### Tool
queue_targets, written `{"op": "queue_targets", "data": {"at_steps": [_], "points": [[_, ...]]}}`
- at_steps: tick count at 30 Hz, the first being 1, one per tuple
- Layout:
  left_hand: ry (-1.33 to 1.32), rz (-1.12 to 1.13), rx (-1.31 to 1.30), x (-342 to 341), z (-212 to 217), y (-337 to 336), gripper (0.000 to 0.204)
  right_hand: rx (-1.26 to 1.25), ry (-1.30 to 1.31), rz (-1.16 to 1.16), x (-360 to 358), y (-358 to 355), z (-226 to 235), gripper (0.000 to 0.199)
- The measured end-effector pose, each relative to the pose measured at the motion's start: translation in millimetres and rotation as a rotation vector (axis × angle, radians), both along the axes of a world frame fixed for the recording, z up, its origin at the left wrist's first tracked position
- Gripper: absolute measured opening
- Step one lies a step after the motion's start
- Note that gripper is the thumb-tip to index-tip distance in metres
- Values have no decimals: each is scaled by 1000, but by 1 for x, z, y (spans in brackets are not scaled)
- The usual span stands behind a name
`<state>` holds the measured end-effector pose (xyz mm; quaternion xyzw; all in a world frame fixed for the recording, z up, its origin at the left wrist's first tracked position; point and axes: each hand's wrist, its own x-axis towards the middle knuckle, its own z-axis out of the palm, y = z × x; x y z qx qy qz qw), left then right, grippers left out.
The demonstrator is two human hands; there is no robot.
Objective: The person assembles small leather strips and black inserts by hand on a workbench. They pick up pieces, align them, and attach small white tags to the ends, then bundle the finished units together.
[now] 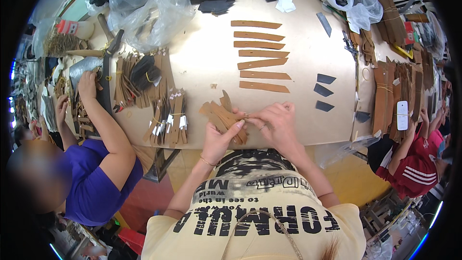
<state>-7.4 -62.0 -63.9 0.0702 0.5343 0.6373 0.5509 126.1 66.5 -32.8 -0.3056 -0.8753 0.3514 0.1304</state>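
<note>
My left hand (217,138) is closed around a fanned bundle of brown leather strips (216,114) near the table's front edge, its thumb lying across them. My right hand (278,124) meets it from the right, fingers pinched together beside the left thumb. Whatever is between those fingertips is too small to make out. Beyond the hands, several brown strips (262,53) lie apart in a column, each with one slanted end. To their right are three small dark slanted pieces (324,89).
Tied bundles of strips (168,120) with white tags lie left of my hands. Clear plastic bags (149,5) and dark pieces (214,6) fill the far side. A person in purple (103,173) works at left, another in red (414,168) at right, by stacked brown pieces (385,91).
</note>
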Motion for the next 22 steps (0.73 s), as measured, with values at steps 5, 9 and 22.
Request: {"op": "queue_targets", "data": {"at_steps": [5,9,22], "points": [[9,31,9,-10,3,18,33,141,117,8,-10,26,11,8],[72,172,80,-31,13,38,35,286,209,80,-38,95,23,8],[100,330,110,-69,8,44,37,109,-144,13,-109,234,-38,13]]}}
